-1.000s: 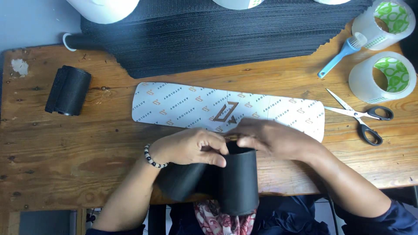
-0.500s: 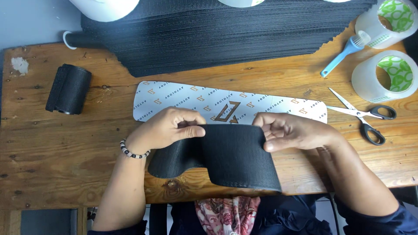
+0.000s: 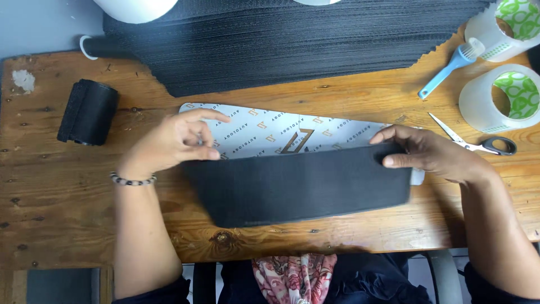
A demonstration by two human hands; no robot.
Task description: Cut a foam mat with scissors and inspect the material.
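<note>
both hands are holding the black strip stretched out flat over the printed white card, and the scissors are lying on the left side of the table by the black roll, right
Not quite. The scissors lie on the right side of the wooden table, below the tape rolls, not by the black roll; the head view shows it. The rest holds: left hand and right hand hold the black strip stretched over the printed white card.

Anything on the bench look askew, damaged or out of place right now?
Nothing is spilled or broken. The wooden table has a whitish scuffed patch at its far left corner. The scissors lie with their blades apart near the right hand, which holds the black strip.
</note>
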